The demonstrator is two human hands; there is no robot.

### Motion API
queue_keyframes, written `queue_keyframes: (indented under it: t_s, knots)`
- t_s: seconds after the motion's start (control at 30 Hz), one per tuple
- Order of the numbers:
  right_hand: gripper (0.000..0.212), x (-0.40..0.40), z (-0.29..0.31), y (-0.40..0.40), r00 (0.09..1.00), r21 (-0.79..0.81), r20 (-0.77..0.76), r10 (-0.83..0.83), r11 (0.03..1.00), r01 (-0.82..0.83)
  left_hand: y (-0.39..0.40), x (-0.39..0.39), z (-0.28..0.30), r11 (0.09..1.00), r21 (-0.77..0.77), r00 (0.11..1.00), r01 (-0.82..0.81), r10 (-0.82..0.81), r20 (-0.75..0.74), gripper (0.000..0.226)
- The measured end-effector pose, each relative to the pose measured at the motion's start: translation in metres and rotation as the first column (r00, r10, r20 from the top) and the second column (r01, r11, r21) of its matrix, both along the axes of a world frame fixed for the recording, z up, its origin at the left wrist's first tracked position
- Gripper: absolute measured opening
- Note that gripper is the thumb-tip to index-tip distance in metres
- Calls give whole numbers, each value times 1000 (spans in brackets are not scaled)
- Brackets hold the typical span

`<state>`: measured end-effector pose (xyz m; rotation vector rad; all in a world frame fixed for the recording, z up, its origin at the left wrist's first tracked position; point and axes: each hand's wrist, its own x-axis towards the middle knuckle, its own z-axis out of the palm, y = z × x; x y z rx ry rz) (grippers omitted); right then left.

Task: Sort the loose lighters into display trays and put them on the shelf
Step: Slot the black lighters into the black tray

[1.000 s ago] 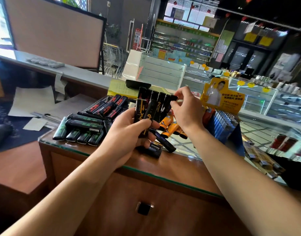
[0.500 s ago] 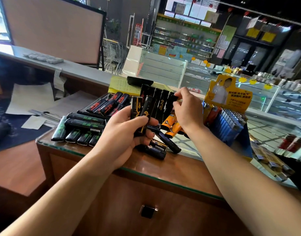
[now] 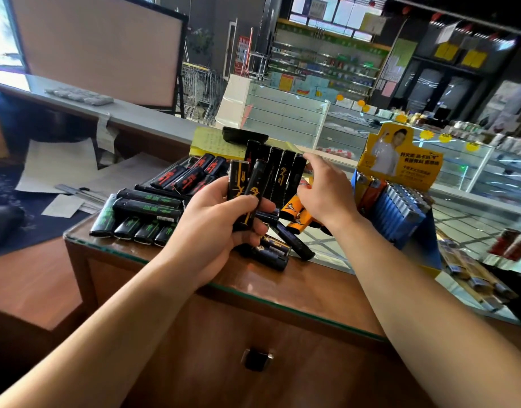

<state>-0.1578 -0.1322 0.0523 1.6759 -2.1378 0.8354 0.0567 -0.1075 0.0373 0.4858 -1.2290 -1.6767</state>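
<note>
Several black lighters (image 3: 255, 184) half hidden behind left hand (image 3: 215, 222)

gold-print lighters (image 3: 263, 175): black, fanned upright, gripped in left hand (image 3: 212, 228).
green-print lighters (image 3: 141, 213): black, lying grouped at counter's left.
red-print lighters (image 3: 188, 175): lying behind them.
orange lighters (image 3: 294, 214): lying under right hand (image 3: 324, 189).
display tray (image 3: 400, 213): blue lighters in rows.

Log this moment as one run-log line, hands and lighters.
left hand: grips black-and-gold lighters | right hand: fingers at fan's edge | green-print lighters: on counter
</note>
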Motion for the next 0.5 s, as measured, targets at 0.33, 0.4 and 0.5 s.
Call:
queue_keyframes:
  t_s: [0.33, 0.4, 0.5]
  knots:
    - [71, 2, 5, 4, 997, 83, 75, 22, 996, -28, 1, 0, -1, 1000, -18, 1000, 2, -2, 15, 9]
    - [59, 5, 10, 7, 995, -70, 65, 75, 995, -71, 2, 0, -1, 1000, -26, 1000, -3, 3, 12, 9]
    - [26, 23, 24, 20, 918, -307, 202, 340, 913, -270, 3, -1, -1, 999, -31, 1000, -22, 22, 7, 8]
